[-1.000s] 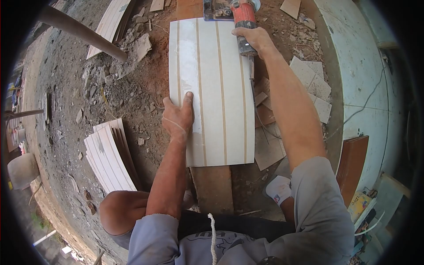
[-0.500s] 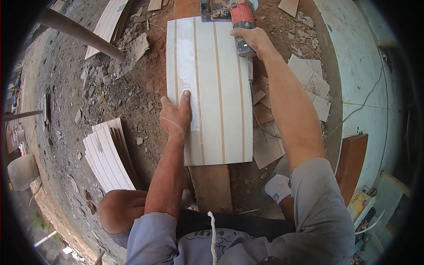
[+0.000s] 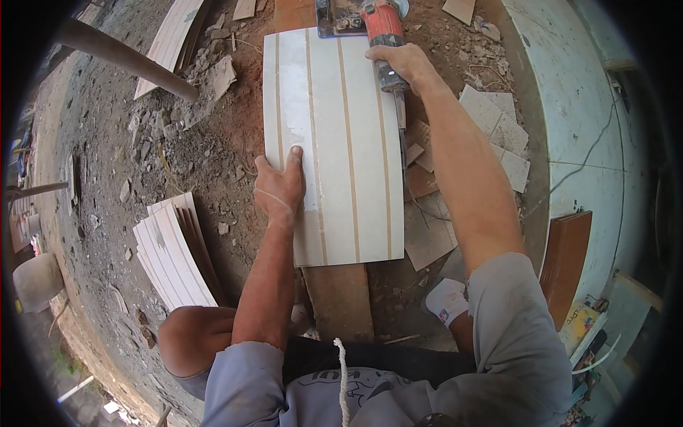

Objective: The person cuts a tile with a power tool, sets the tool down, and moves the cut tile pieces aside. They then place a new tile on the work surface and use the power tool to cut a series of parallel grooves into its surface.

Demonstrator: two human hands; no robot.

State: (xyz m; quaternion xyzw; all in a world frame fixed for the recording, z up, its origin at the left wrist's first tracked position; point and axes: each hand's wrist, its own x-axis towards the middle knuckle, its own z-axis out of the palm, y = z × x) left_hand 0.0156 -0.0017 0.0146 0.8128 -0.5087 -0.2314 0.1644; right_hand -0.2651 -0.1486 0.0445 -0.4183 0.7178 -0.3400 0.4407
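Note:
A long pale tile (image 3: 363, 156) with brown stripes lies lengthwise in front of me, resting on a wooden board (image 3: 343, 306). My left hand (image 3: 279, 186) grips the tile's left edge, thumb flat on top and fingers curled beneath, where they are hidden. My right hand (image 3: 404, 64) is wrapped round the body of a red and black handheld power cutter (image 3: 384, 32). The cutter's flat base plate (image 3: 334, 21) overlaps the tile's far edge. Its blade is not clearly visible. A cord runs back from the tool along the tile's right side.
Stacked striped tiles (image 3: 174, 245) lie at the left, with another stack (image 3: 171, 43) farther off. A metal pole (image 3: 135, 60) slants in at upper left. Broken tile pieces (image 3: 494, 121) and rubble cover the ground at right. Brown panels (image 3: 565, 267) lean by the pale wall.
The tile, both hands and the cutter appear slightly farther left, partly because the whole view has shifted. Both grips stay the same.

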